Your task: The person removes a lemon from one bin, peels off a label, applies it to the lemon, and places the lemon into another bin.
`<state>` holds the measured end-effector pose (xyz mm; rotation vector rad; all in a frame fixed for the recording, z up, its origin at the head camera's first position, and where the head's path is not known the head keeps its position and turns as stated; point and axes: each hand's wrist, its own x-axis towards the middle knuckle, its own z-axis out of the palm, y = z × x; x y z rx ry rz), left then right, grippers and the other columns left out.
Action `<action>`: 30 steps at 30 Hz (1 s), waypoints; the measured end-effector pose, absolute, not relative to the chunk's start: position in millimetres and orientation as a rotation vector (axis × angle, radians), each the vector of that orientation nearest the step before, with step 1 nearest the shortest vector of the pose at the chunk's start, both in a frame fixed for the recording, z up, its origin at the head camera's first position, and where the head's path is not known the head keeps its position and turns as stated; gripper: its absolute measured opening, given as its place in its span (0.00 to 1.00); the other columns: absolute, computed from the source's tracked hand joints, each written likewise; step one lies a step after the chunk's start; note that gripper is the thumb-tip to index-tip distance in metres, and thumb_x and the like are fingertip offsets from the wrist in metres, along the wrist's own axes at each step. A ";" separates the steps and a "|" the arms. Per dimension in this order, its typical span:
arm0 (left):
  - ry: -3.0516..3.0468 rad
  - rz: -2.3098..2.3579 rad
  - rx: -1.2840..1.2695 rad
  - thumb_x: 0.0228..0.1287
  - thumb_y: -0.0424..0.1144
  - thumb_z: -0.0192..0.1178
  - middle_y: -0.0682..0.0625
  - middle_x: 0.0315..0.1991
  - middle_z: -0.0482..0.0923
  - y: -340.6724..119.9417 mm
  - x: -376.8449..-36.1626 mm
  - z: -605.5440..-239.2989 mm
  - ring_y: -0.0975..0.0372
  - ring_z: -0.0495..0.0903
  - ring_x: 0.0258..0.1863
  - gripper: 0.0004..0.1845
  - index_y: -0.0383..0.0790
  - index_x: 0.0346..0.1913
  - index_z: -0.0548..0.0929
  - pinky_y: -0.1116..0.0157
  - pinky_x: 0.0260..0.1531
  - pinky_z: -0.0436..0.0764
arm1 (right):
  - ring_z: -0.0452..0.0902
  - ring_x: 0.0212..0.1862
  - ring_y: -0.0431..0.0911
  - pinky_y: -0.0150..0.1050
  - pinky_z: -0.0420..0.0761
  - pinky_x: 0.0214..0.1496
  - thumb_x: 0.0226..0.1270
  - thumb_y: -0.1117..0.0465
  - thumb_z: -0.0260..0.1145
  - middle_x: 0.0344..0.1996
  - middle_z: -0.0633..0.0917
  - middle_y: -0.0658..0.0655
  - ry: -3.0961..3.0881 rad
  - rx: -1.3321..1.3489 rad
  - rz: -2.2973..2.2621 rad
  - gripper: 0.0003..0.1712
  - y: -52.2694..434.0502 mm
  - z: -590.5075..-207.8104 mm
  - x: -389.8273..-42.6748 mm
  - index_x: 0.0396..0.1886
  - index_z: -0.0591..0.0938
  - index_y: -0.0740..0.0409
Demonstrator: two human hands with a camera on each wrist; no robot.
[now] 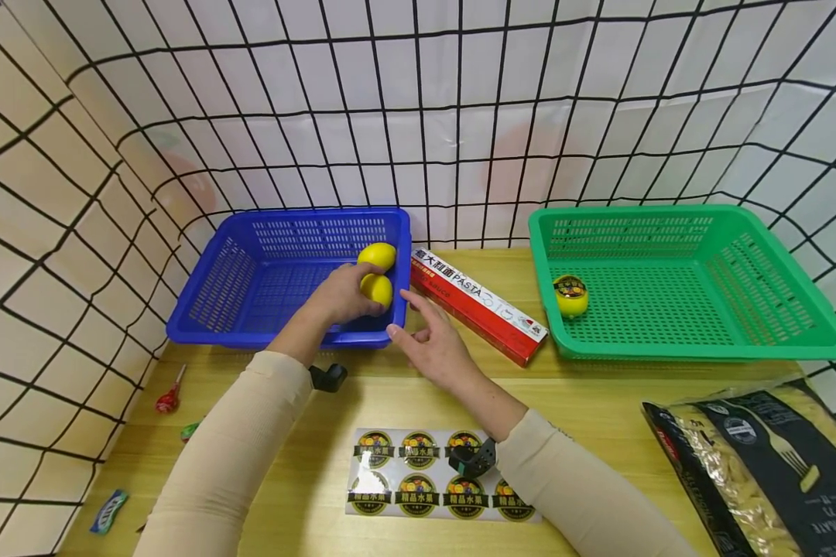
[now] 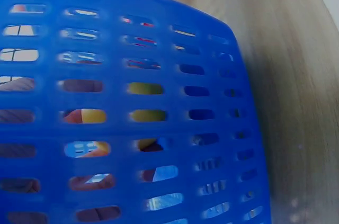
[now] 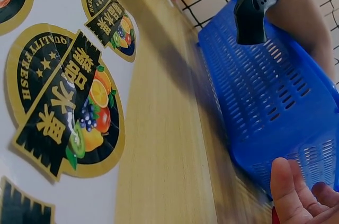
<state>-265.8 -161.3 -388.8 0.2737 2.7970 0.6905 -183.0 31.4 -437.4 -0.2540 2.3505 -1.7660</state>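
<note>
My left hand reaches into the blue basket and grips a yellow lemon at its right end. A second lemon lies just behind it. The left wrist view shows only the basket's blue wall, with yellow patches seen through its slots. My right hand hovers open over the table beside the basket's right corner, fingers spread and holding nothing; its fingertips show near the basket wall. A third lemon with a sticker on it sits in the green basket.
A red pasta box lies between the two baskets. A sheet of round fruit stickers lies near the front edge. A dark pasta bag is at the front right. Wrapped sweets lie at the left. Wire-grid walls surround the table.
</note>
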 end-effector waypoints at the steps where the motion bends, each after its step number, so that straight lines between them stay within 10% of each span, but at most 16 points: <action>1: 2.806 0.699 0.267 0.57 0.45 0.74 0.36 0.65 0.73 -161.8 -264.4 -387.1 0.45 0.75 0.61 0.37 0.45 0.70 0.74 0.44 0.66 0.73 | 0.86 0.38 0.61 0.39 0.84 0.30 0.71 0.43 0.67 0.74 0.67 0.59 2.353 -0.258 -1.766 0.36 31.4 -437.4 -183.1 0.76 0.65 0.27; 30: 2.947 1.493 0.273 0.59 0.43 0.75 0.37 0.64 0.66 -164.4 -196.5 -356.8 0.44 0.85 0.49 0.43 0.46 0.76 0.66 0.55 0.44 0.89 | 0.85 0.44 0.55 0.40 0.87 0.36 0.70 0.43 0.68 0.72 0.70 0.59 2.369 -0.271 -1.728 0.36 39.4 -423.4 -178.3 0.75 0.66 0.30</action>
